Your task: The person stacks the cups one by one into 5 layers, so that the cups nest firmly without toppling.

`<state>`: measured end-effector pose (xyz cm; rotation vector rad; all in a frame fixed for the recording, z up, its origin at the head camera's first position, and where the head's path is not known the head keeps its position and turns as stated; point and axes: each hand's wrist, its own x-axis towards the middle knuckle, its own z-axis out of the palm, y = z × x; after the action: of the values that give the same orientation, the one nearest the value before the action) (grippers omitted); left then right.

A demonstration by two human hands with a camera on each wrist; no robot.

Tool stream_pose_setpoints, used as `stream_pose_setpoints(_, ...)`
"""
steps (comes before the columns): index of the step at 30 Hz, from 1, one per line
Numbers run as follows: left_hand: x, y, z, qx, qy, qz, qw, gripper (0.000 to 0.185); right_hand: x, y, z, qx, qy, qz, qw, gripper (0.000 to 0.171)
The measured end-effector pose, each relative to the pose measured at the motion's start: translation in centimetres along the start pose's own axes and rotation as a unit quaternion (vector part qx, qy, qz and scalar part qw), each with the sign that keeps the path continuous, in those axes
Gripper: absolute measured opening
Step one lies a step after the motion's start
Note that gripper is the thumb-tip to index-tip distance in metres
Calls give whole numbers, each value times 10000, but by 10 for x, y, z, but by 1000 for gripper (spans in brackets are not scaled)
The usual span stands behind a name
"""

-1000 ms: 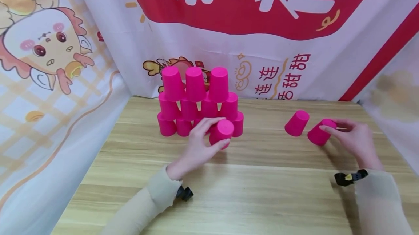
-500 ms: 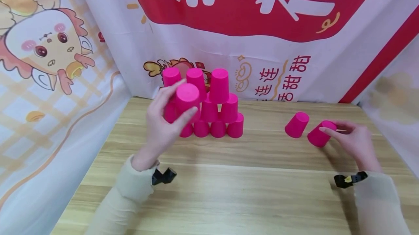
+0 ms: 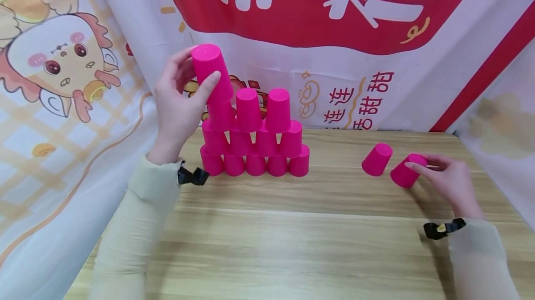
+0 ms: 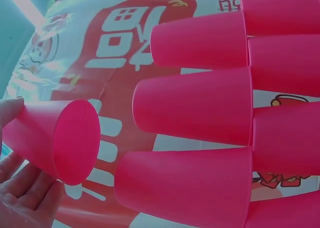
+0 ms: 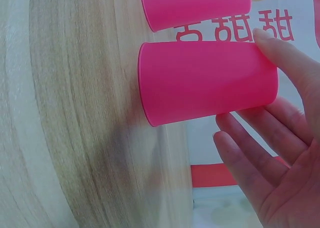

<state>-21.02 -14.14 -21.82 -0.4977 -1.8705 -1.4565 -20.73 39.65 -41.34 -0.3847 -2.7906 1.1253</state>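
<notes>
Pinched in my left hand [image 3: 177, 105] is a pink cup [image 3: 212, 70], upside down and tilted. It is above the left end of a stack of upside-down pink cups [image 3: 256, 144]. In the left wrist view, a gap separates the held cup [image 4: 37, 130] from the nearest top-row cup [image 4: 185, 188]. The stack has three rows, narrowing upward, with three cups on top. At the right, my right hand [image 3: 451, 181] grips another upside-down cup [image 3: 404, 173] by its base end, thumb on one side and fingers on the other. That cup's rim is at the tabletop.
One more upside-down pink cup [image 3: 377, 159] stands just left of the right hand's cup. Behind the wooden table [image 3: 292, 253] hangs a printed cloth [image 3: 267, 40], close to the stack. Another patterned cloth [image 3: 54, 119] drapes along the left side.
My left hand has carried its cup from in front of the stack, leftward and up, to above the stack's top-left cup. My right hand stays on its cup.
</notes>
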Motion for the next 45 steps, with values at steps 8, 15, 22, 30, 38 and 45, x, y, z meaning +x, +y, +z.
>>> stream_pose_setpoints(8,15,-14,6,384,-354,-523,9973,54,0,0,0,-51,32,-94,9999,72)
stream_pose_setpoints(15,17,-30,9,346,-605,-903,9935,54,0,1,1,-40,35,-72,10000,71)
stream_pose_setpoints(22,23,-59,8,328,-610,-1067,9919,58,1,2,-1,-74,2,-76,9999,72)
stream_pose_setpoints(30,24,-70,6,322,-696,-1099,9910,60,-4,8,0,-33,-337,-177,9993,74)
stream_pose_setpoints(38,20,-58,4,204,-743,-1253,9891,59,-18,-10,9,3,-841,-745,9937,67)
stream_pose_setpoints(45,14,-38,2,250,-801,-1418,9863,57,-29,-59,21,145,-968,-1212,9878,66)
